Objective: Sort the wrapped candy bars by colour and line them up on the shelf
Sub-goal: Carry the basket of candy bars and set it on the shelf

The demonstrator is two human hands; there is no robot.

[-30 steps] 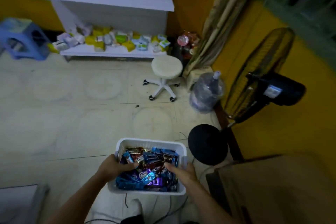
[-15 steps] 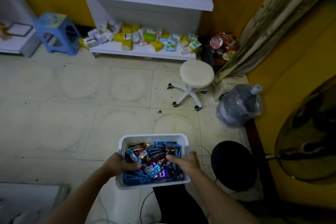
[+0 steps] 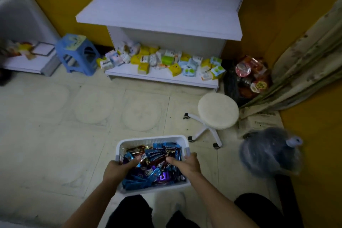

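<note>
We are gripping the white basket by its side rims, left hand and right hand curling over them. Candy bars are lying heaped inside.

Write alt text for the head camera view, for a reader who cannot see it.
A person's left hand and right hand grip a white basket full of blue, purple and brown wrapped candy bars. Ahead stands a white shelf unit, its bottom shelf strewn with small packets, with a blue plastic stool to its left and a round white stool on the right.
</note>
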